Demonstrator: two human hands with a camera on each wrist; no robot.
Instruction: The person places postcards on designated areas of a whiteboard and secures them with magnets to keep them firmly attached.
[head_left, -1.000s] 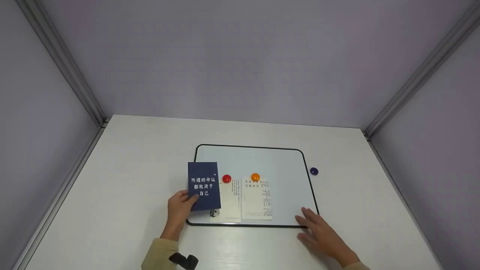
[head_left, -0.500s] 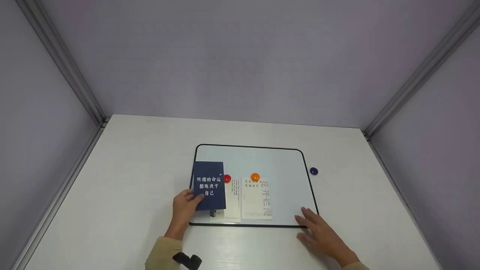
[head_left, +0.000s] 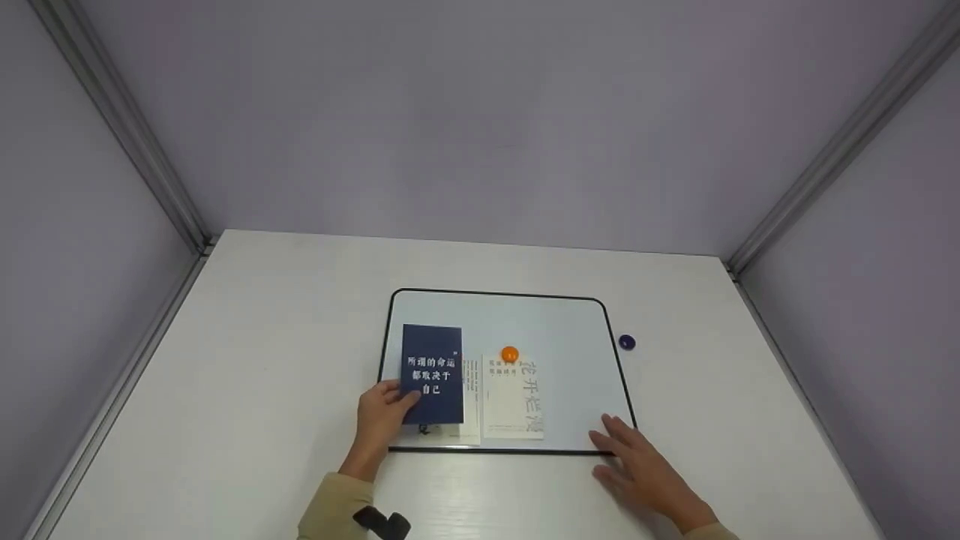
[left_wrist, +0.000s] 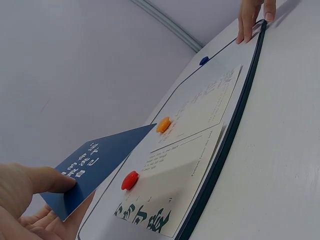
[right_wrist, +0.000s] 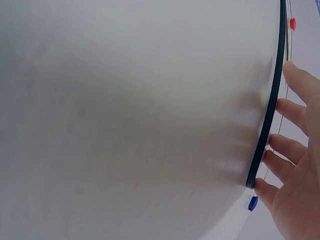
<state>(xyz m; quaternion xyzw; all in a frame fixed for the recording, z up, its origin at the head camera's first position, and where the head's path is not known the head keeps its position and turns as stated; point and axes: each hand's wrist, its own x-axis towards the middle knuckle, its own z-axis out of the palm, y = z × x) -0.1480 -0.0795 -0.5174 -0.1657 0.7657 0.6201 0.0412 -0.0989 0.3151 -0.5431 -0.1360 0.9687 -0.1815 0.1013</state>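
Note:
My left hand (head_left: 381,420) pinches a dark blue card (head_left: 433,375) with white Chinese characters, thumb on its face and fingers behind. The card is raised above the left part of a black-edged whiteboard (head_left: 577,375), as the left wrist view shows. Beneath it lies a cream card (left_wrist: 172,172) with dark lettering, a red magnet (left_wrist: 130,180) at its top; the blue card hides this magnet in the head view. A second cream card (head_left: 514,409) sits alongside under an orange magnet (head_left: 510,354). My right hand (head_left: 637,469) rests with spread fingers at the board's near right corner.
A dark blue magnet (head_left: 627,342) lies on the white table (head_left: 285,300) just right of the board. Grey panels (head_left: 480,135) enclose the table at the back and both sides. A black strap piece (head_left: 382,523) is at my left sleeve.
My left hand has carried the blue card rightward over the board, and it now covers the red magnet in the head view. The right hand has stayed in place.

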